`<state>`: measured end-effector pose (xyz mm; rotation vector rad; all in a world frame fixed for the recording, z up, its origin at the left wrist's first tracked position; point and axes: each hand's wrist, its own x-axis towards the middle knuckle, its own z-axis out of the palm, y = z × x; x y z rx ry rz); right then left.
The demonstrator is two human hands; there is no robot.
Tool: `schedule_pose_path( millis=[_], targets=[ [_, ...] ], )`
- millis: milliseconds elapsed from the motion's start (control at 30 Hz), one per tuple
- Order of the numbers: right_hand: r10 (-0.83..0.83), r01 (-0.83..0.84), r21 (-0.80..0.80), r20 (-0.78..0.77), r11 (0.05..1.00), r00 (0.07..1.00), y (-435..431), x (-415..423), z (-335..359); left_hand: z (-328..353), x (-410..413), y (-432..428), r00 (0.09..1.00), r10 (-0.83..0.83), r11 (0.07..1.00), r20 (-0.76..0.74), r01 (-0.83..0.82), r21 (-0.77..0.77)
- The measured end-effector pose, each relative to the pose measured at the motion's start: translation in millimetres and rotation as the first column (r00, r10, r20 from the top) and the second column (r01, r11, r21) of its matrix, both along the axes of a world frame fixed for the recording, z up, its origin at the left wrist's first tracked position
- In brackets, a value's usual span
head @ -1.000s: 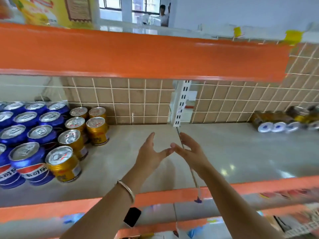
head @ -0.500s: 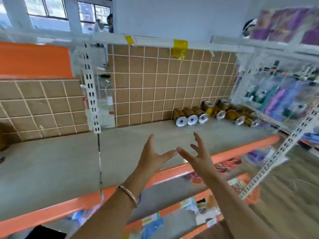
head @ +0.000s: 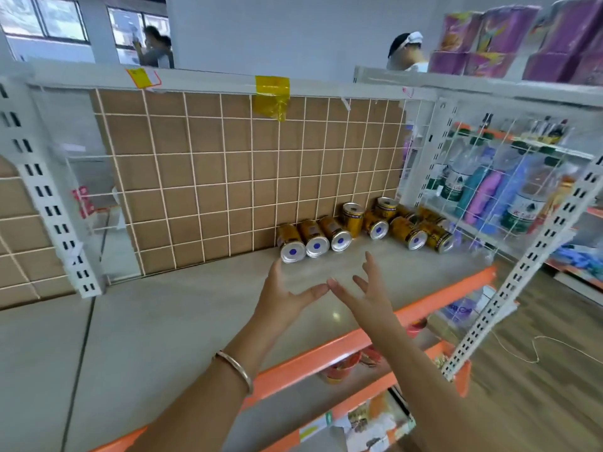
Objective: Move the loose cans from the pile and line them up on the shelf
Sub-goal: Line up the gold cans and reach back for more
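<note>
shelf [head: 182,337]: grey deck with an orange lip [head: 359,342]. The near and left parts are bare, so I'd guess the line-up goes there.

back panel [head: 228,177]: brown board behind a white wire grid. It works as a backstop for stock. The side grid [head: 489,197] on the right closes the corner, with bottles behind it.

pile [head: 368,228]: gold cans [head: 317,246] jammed into the far right corner where the back panel meets the side grid.
- Three at the left end lie on their sides in a row, touching, bases toward the camera.
- Two stand upright mid-pile.
- The rest lie tipped at mixed angles further right.

Cans on their sides roll, so the corner is probably what keeps them put.

left hand [head: 282,296] and right hand [head: 368,298]: both empty.
- Fingers are spread and slightly hooked.
- Thumbs point at each other, tips meeting or nearly. I can't tell whether they touch.
- They hover over the deck just short of the three lying cans, touching nothing.

My read is that they're pre-shaped for a two-handed grab, spread wide enough to span a can body, with the nearest row as the likely first target.

bangle [head: 235,370]: on the left wrist, well back from the fingers, so no snag risk that I can see.
</note>
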<state>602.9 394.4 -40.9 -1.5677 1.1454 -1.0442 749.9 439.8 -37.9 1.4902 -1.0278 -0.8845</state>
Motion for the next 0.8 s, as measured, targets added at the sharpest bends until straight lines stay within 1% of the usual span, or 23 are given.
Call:
schedule_pose_path(
  millis=[100,233,300,367,467,500,567,633,733,800],
  targets=[
    [-0.008,0.007,-0.029,-0.022,1.0,1.0,-36.5,4.6,4.3,1.5,3.7,-35.4,1.0,0.012,1.0,-0.011,-0.012,-0.019],
    [0.021,-0.021,-0.023,-0.014,1.0,1.0,-79.3,7.2,10.6,1.6,12.5,-78.4,0.999,0.001,1.0,-0.032,0.0,0.024],
    [0.049,-0.049,-0.003,-0.019,0.999,0.999,-94.6,8.0,10.8,1.5,17.3,-97.6,0.999,0.041,0.998,-0.028,-0.039,0.052],
    [0.077,-0.074,0.036,-0.061,0.997,0.995,-113.5,9.4,6.0,-4.7,24.2,-117.9,0.995,0.099,0.992,-0.025,-0.097,0.079],
    [0.058,-0.041,0.084,-0.206,0.996,0.977,-148.2,14.1,-2.8,-14.1,33.9,-144.1,0.987,0.162,0.978,-0.007,-0.159,0.135],
    [0.071,-0.045,0.105,-0.259,0.993,0.963,-161.9,16.0,-5.1,-16.6,36.0,-152.4,0.983,0.183,0.969,0.021,-0.184,0.163],
    [0.141,-0.104,0.122,-0.35,0.987,0.926,-181.5,21.6,-2.1,-21.9,39.1,-167.6,0.97,0.223,0.944,0.095,-0.24,0.228],
    [0.218,-0.171,0.151,-0.398,0.974,0.891,-194.5,28.8,0.2,-24.8,37.6,-180.8,0.954,0.241,0.924,0.18,-0.282,0.259],
    [0.28,-0.212,0.192,-0.478,0.958,0.832,-208.3,39.6,-4.8,-29.7,36.0,-194.2,0.903,0.216,0.878,0.373,-0.346,0.331],
    [0.298,-0.203,0.232,-0.523,0.951,0.798,-217.3,45.4,-13.3,-32.8,34.9,-196.7,0.838,0.155,0.866,0.523,-0.37,0.335]
  ],
)
